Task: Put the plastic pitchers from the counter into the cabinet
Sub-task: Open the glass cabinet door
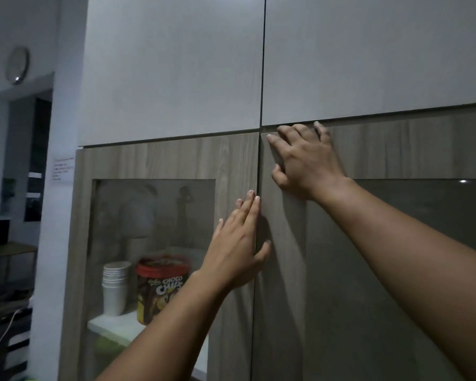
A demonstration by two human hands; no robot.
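Note:
A wood-grain cabinet with two glass-paned doors fills the view, both doors closed. My left hand lies flat on the left door, fingertips at the centre seam. My right hand presses on the right door near its top left corner, fingers spread and reaching the door's upper edge. Neither hand holds anything. No pitcher or counter is in view.
Behind the left glass, on a white shelf, stand a stack of white paper cups and a red-lidded Choco Chips tub. White upper cabinet doors sit above. A doorway and a wall clock are at the left.

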